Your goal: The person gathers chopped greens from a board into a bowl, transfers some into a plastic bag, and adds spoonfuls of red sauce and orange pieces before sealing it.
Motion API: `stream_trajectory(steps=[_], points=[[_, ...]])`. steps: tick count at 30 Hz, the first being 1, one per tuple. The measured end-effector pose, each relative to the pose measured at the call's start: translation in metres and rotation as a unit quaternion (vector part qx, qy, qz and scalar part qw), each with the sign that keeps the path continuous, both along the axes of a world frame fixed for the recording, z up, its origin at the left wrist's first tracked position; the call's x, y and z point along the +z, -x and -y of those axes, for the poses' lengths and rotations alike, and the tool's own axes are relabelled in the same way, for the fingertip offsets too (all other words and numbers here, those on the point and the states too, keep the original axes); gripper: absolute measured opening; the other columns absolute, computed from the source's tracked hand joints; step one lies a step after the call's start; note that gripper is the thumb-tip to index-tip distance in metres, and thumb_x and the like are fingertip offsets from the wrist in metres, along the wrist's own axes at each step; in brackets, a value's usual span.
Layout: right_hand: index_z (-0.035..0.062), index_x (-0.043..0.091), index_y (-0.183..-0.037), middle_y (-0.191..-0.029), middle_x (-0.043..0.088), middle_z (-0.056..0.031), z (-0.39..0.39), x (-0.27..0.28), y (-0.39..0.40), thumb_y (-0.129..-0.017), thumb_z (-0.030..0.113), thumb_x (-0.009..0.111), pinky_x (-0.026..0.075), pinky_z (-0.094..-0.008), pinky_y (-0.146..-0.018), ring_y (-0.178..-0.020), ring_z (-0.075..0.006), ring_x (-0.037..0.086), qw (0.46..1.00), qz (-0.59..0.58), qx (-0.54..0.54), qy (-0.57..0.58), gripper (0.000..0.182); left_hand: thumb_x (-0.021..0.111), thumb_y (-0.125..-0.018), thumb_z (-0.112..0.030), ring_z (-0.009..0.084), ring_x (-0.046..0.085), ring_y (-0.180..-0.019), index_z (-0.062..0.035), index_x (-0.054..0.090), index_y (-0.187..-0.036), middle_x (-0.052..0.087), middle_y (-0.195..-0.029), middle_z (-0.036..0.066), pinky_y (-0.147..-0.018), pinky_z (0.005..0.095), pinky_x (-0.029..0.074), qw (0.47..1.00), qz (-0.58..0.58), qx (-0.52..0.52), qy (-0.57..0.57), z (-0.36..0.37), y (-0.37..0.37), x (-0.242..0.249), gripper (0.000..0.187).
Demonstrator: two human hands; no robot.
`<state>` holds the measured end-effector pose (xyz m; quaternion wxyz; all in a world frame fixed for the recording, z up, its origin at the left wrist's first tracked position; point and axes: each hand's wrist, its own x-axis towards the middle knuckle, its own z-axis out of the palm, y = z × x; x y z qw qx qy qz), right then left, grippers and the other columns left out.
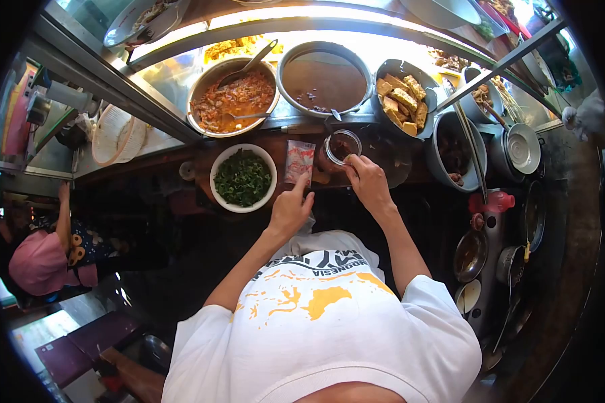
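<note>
The clear jar (341, 146) stands toward the far edge of the wooden ledge (202, 149), near rim at the narrowed fingertips of the right hand (370, 185); I cannot tell whether they grip. Beside it lies a printed packet (299, 160), near end under the left hand (292, 209), forefinger outstretched, thumb apart.

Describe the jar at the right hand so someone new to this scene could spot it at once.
Start at the large pan of brown liquid. Nearer the wearer, at the right hand, is a small jar. Clear walls and dark contents set it apart from the printed packet and white bowl of greens on its left.
</note>
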<state>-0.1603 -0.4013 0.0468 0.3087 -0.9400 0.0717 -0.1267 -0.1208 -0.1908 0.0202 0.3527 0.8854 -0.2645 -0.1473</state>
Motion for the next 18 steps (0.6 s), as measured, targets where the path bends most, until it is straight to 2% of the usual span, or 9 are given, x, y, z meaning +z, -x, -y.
stream_trajectory(steps=[1,2,5,8,11,15,18], points=[[0.0064,0.060,-0.096,-0.085,0.062,-0.0154,-0.001,0.001,0.001,-0.088,0.012,0.063,0.052,-0.0440,-0.069,-0.079,-0.0373,0.064,1.000,-0.006,0.003,0.006,0.010,0.057,-0.092,-0.016,0.0324,0.067,-0.062,-0.0129,0.043,-0.139,0.065,-0.069,0.021,-0.057,0.0418,0.052,0.994,0.058,-0.012,-0.096,0.009,-0.001,-0.004,0.049],[0.0064,0.060,-0.096,-0.085,0.062,-0.0152,-0.002,0.003,0.002,-0.088,0.012,0.063,0.052,-0.0440,-0.069,-0.079,-0.0372,0.064,1.000,-0.012,0.006,0.012,0.010,0.059,-0.089,-0.014,0.0340,0.070,-0.069,-0.0128,0.023,-0.151,0.067,-0.072,0.020,-0.062,0.0435,0.056,0.980,0.064,-0.052,-0.181,0.016,-0.005,-0.008,0.072],[0.0065,0.060,-0.096,-0.086,0.062,-0.0147,-0.004,0.006,0.003,-0.087,0.011,0.063,0.052,-0.0438,-0.069,-0.079,-0.0368,0.064,1.000,-0.019,0.018,0.015,0.010,0.058,-0.085,-0.010,0.0356,0.070,-0.071,-0.0074,0.023,-0.150,0.069,-0.076,0.019,-0.066,0.0474,0.056,0.962,0.057,-0.001,-0.268,0.032,-0.012,-0.046,0.074],[0.0068,0.060,-0.096,-0.086,0.062,-0.0143,-0.010,0.004,0.003,-0.087,0.011,0.063,0.052,-0.0439,-0.069,-0.079,-0.0365,0.064,0.999,-0.019,0.034,0.006,0.011,0.058,-0.081,-0.006,0.0351,0.071,-0.073,-0.0006,0.022,-0.149,0.069,-0.077,0.019,-0.066,0.0465,0.057,0.960,0.046,0.038,-0.272,0.034,-0.012,-0.051,0.077],[0.0071,0.059,-0.097,-0.087,0.062,-0.0141,-0.018,0.001,-0.003,-0.088,0.012,0.062,0.052,-0.0439,-0.069,-0.079,-0.0364,0.064,0.999,-0.017,0.047,0.005,0.011,0.064,-0.080,-0.008,0.0305,0.071,-0.072,0.0054,0.024,-0.146,0.071,-0.077,0.016,-0.064,0.0405,0.058,0.955,0.050,0.060,-0.286,0.038,-0.013,-0.051,0.079],[0.0051,0.061,-0.099,-0.084,0.062,-0.0154,-0.019,-0.001,-0.010,-0.088,0.010,0.062,0.050,-0.0431,-0.067,-0.076,-0.0371,0.063,0.999,-0.007,0.054,0.004,0.012,0.063,-0.085,-0.014,0.0349,0.070,-0.071,0.0036,0.025,-0.146,0.069,-0.076,0.018,-0.064,0.0446,0.057,0.969,0.030,0.103,-0.221,0.041,-0.016,-0.054,0.074],[0.0066,0.062,-0.105,-0.088,0.063,-0.0157,-0.017,0.004,-0.010,-0.088,0.010,0.062,0.051,-0.0420,-0.069,-0.080,-0.0357,0.064,0.998,-0.012,0.066,-0.016,0.017,0.061,-0.089,-0.020,0.0382,0.069,-0.070,0.0008,0.029,-0.145,0.068,-0.073,0.020,-0.063,0.0479,0.056,0.979,0.027,0.096,-0.176,0.036,-0.013,-0.024,0.068]])
